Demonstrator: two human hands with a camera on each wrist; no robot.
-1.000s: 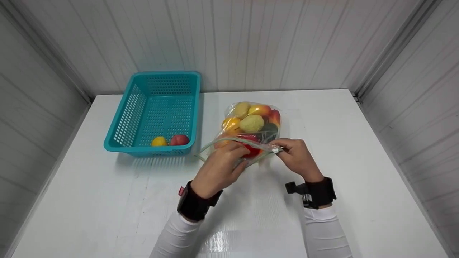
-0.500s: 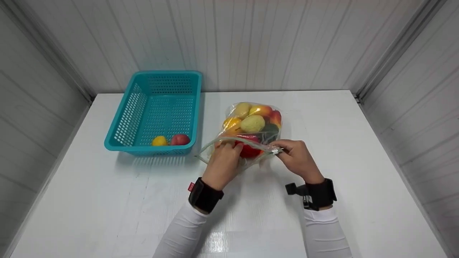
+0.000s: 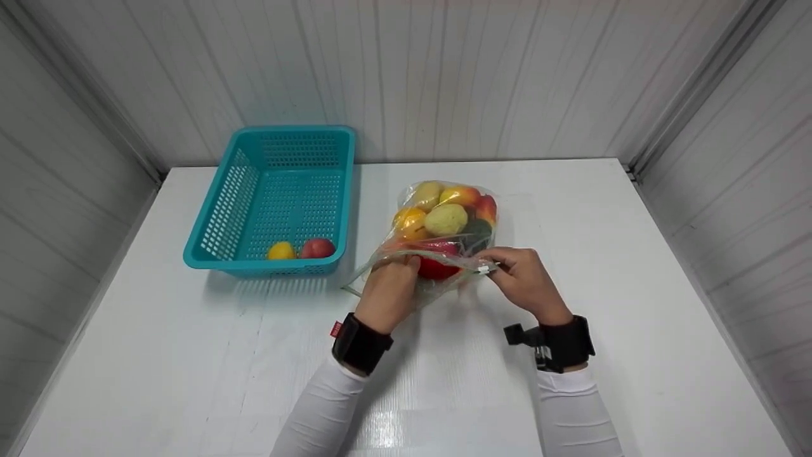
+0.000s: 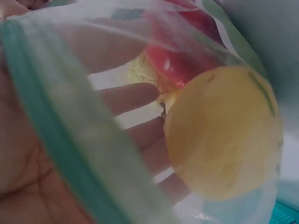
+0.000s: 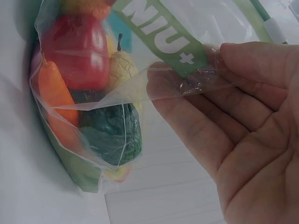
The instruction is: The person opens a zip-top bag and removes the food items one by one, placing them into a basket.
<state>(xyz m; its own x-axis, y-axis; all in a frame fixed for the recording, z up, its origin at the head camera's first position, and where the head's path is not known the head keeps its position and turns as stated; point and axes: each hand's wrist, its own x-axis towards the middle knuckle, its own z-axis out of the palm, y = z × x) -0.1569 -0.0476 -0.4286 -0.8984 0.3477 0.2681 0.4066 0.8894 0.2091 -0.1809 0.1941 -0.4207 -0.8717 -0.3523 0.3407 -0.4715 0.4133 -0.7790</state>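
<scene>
A clear zip bag [image 3: 444, 293] filled with fruit and vegetables lies with its mouth toward me. My left hand [image 3: 388, 292] reaches inside past the green zip strip [image 4: 60, 126]. Through the plastic in the left wrist view, its fingers look extended, their tips beside a round yellow fruit [image 4: 224, 135]. My right hand [image 3: 525, 282] pinches the bag's mouth at the right corner, near the white slider [image 3: 484, 270]. A red bell pepper [image 5: 84, 53], an orange carrot [image 5: 58, 95] and a dark green wrinkled vegetable [image 5: 110, 133] show inside the bag.
A turquoise basket [image 3: 269, 264] stands to the left on the white table [image 3: 158, 355]. In its near end sit a yellow fruit [image 3: 281, 251] and a dark red fruit [image 3: 317, 248]. Panelled walls [image 3: 444, 82] enclose the back and both sides.
My left hand has gone from above the bag's mouth to inside it, its fingers now behind the plastic. The right hand keeps its pinch at the corner.
</scene>
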